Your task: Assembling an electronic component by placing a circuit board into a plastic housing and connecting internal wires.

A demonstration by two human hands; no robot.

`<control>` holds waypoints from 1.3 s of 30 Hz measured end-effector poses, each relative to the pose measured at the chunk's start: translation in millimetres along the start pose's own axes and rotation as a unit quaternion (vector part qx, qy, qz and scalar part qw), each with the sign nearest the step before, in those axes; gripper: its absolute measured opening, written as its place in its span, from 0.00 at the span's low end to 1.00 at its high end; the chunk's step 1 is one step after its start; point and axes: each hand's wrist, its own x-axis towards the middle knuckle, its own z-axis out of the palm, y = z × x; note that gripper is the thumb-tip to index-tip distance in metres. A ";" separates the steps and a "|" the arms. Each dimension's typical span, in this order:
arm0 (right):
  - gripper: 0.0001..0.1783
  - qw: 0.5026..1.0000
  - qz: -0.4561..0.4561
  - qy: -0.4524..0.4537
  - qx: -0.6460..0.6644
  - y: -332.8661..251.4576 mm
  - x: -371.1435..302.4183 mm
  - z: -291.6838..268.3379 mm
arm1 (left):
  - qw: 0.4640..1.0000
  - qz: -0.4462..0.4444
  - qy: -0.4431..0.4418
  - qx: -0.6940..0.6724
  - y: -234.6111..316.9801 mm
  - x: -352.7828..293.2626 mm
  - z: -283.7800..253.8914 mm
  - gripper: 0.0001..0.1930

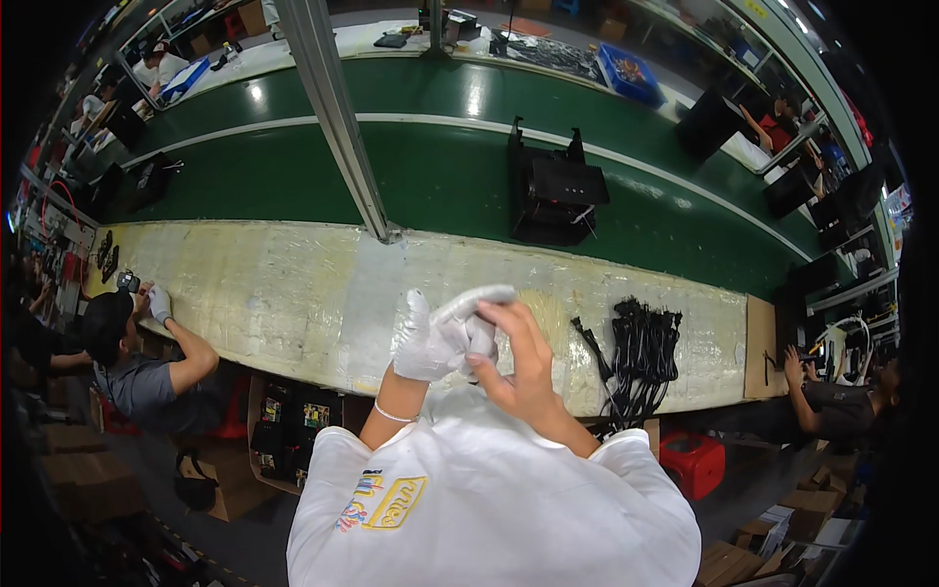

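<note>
From where I stand, the green belt [430,166] is the biggest thing here, running along the far edge of the counter [284,284], whose top looks wrapped in clear film, perhaps to spare the surface. A metal post [337,108] rises at that far edge, leaving the near side free for working. On the belt, beyond the counter's far edge and right of the post, sits a black unit [562,191], probably put there so it can be carried along. Toward the counter's right end a bunch of black cables [646,347] lies with its lower ends at the near edge, likely to keep them within the right arm's reach. Past it, a cardboard sheet [760,347] covers the right end. Over the middle of the near edge, the person's left hand [440,338] is turned up, its thumb standing apart from the fingers and no loose object visible in it. The bare right hand [526,367] has thumb and fingertips closed on the finger part of the white glove [416,342] that the left hand wears, seemingly to straighten or tug the cloth. Smallest is a pale band [394,418] round the left wrist.
</note>
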 end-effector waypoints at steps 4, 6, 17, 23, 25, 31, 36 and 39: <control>0.27 0.999 -0.025 -0.011 -0.021 3.9 2.2 5.2 | 0.999 0.017 0.006 0.044 -6.6 -2.9 -12.9 0.53; 0.25 0.997 -0.025 0.010 -0.068 18.6 1.9 5.0 | 0.993 -0.004 0.066 0.095 -17.9 3.9 -30.6 0.49; 0.26 0.908 0.107 -0.328 -0.238 245.2 -163.7 61.9 | 0.453 -0.396 0.226 0.766 -106.1 -54.5 -185.8 0.32; 0.31 0.905 0.030 -0.341 -0.252 253.3 -226.4 41.4 | 0.465 -0.205 0.306 0.805 -129.8 -128.5 -224.8 0.32; 0.32 0.908 0.029 -0.326 -0.261 253.1 -232.5 40.6 | 0.457 -0.163 0.304 0.820 -142.6 -143.3 -226.9 0.30; 0.30 0.914 0.043 -0.305 -0.264 255.8 -234.2 45.9 | 0.405 -0.126 0.327 0.844 -156.2 -146.7 -237.3 0.26; 0.31 0.910 -0.010 -0.289 -0.298 264.4 -238.8 45.8 | 0.392 -0.127 0.333 0.848 -154.5 -145.9 -231.9 0.26; 0.32 0.912 -0.009 -0.287 -0.293 266.5 -239.4 45.3 | 0.389 -0.120 0.327 0.853 -155.2 -146.1 -233.0 0.25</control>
